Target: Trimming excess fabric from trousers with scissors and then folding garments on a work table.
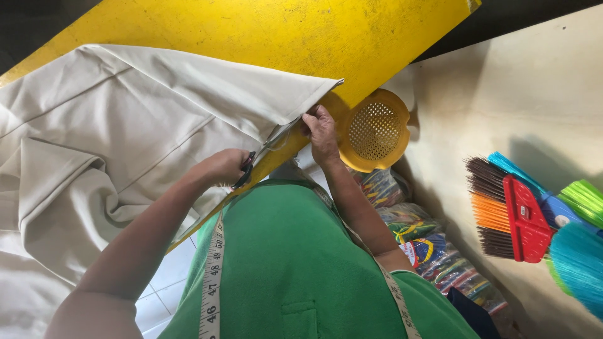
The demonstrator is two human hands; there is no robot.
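The beige cloth [125,138] is spread over the yellow table [282,31], its cut edge at the table's near rim. The left hand [223,166] has its fingers closed through the handles of scissors [251,164] pointing toward two o'clock. The right hand [321,135] pinches the cloth edge. At three o'clock from it sits an orange sieve basket [375,130]; brooms [527,216] lie farther right

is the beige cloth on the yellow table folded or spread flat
Folded and rumpled: the beige cloth shows doubled layers at the edge the right hand pinches, with creases and bunched folds at left.
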